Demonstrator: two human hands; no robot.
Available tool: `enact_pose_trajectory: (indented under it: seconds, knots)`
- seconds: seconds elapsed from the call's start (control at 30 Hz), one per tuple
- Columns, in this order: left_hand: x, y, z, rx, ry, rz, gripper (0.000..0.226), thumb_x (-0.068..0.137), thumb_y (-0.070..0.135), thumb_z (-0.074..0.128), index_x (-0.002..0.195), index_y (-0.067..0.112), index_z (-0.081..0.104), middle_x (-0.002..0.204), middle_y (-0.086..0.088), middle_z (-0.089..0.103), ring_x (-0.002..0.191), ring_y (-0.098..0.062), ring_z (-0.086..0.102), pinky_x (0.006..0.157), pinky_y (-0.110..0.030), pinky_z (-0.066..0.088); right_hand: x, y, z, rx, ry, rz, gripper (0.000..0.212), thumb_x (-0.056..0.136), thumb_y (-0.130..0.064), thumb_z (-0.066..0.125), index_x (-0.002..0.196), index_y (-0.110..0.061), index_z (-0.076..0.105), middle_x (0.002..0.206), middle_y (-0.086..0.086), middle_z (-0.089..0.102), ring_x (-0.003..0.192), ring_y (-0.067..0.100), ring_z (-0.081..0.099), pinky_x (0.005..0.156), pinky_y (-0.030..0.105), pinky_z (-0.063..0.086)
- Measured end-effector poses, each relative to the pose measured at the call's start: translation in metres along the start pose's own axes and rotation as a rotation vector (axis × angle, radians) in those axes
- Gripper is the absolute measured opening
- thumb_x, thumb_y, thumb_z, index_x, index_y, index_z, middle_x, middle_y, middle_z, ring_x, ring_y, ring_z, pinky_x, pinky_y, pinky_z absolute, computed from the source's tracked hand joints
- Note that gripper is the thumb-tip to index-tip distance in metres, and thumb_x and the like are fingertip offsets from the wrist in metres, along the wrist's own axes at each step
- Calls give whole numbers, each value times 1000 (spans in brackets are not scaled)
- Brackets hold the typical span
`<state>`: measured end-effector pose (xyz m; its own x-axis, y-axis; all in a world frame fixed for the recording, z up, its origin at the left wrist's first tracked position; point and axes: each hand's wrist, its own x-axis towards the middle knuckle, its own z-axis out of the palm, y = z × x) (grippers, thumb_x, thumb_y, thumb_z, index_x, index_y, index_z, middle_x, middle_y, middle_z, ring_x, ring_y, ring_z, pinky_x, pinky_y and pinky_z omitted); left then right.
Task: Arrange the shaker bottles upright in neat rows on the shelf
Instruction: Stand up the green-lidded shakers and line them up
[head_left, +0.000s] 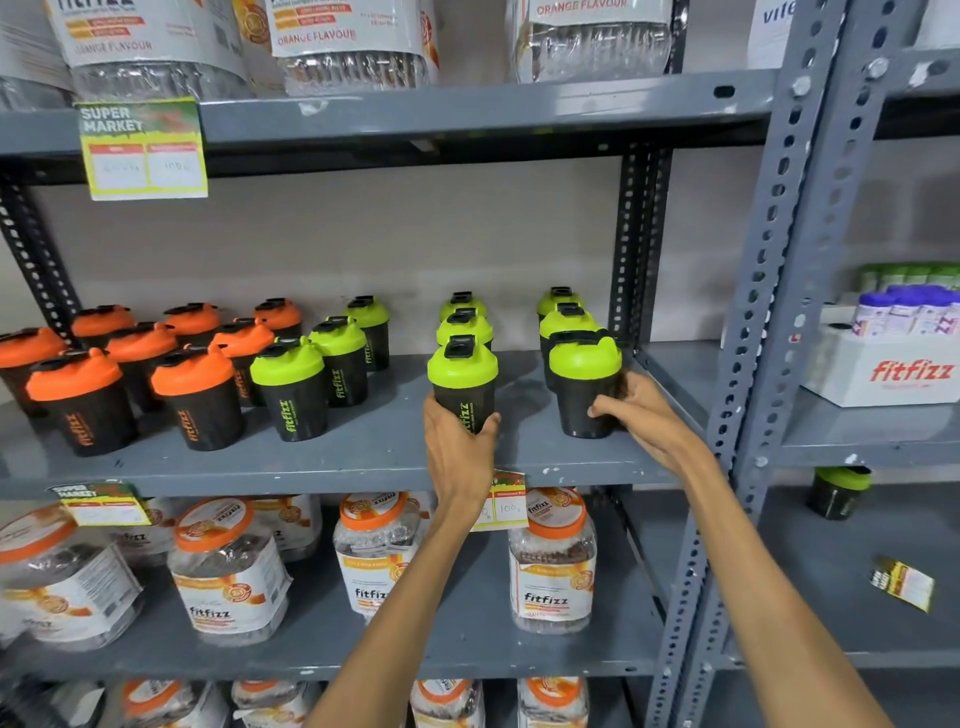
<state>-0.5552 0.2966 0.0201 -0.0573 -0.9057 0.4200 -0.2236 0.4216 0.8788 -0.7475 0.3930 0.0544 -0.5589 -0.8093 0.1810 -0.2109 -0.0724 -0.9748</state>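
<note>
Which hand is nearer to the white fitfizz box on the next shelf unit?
Right. The right hand grips a green-lidded shaker at the shelf's right end, nearer the box. The left hand holds another shaker further left.

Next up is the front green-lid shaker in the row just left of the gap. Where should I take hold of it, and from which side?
Judging by its pose, grip that front green-lid shaker around the black body below the lid, coming from the open front edge of the shelf. It stands upright, and another shaker crowds it from behind. The left hand holds its own shaker the same way.
</note>
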Motion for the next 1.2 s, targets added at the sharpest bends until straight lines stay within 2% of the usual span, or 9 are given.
enact_pose_trajectory:
  seconds: [0.13,0.27,0.33,0.53,0.7,0.8,0.9,1.07,1.2]
  knots:
    - [-1,-1,0,12,3,4,71,81,28,82,136,8,42,127,-11,59,114,-30,60,82,-37,51,-4,7,-1,-6,12,-5,64,66,0,77,125,-4,53,123,18,67,114,28,64,102,44,49]
    - [0,-3,0,11,7,-3,71,81,28,82,136,8,42,126,-10,59,114,-29,60,81,-35,51,-13,9,20,-180,272,-56,113,48,-48,88,142,-13,36,136,8,57,125,25,56,105,48,48]
    - [0,-3,1,12,12,-1,72,81,28,82,137,8,42,127,-11,59,115,-30,60,82,-35,51,-24,5,41,-347,404,-78,121,50,-54,89,145,-7,30,144,16,42,136,32,40,111,48,40]
    - [0,-3,1,10,16,10,73,80,27,82,138,8,42,128,-11,60,116,-30,61,87,-40,55,-21,4,72,-435,612,-67,101,56,-35,93,129,4,36,132,26,42,124,42,42,103,43,38]
    - [2,-6,0,13,7,15,72,80,29,83,137,9,43,125,-10,61,113,-29,62,86,-41,56,-12,3,50,-332,496,-32,84,58,-24,89,124,4,44,125,22,53,117,35,53,94,39,47]
    - [3,-8,0,6,3,18,71,80,28,83,136,9,43,125,-9,60,113,-28,61,85,-39,54,-4,8,30,-240,377,-38,66,51,-27,83,109,-6,61,105,9,71,99,27,69,79,36,59]
    - [2,-7,0,4,-2,19,71,81,27,82,137,8,43,125,-10,60,113,-29,60,83,-36,52,-4,4,16,-152,201,-72,30,67,4,76,89,-16,70,90,2,74,87,20,70,74,28,57]
    - [1,-6,-2,3,-8,12,72,81,27,82,138,7,42,125,-10,60,112,-27,60,80,-31,48,-7,-4,6,-162,21,-77,32,74,9,69,94,-15,64,91,4,71,80,12,64,73,25,55]
    - [0,-5,-2,-2,-11,15,73,81,27,82,139,8,41,126,-9,59,114,-27,60,81,-30,48,-6,1,4,-133,7,-29,49,74,8,70,118,-7,55,113,14,70,102,21,67,87,32,55]
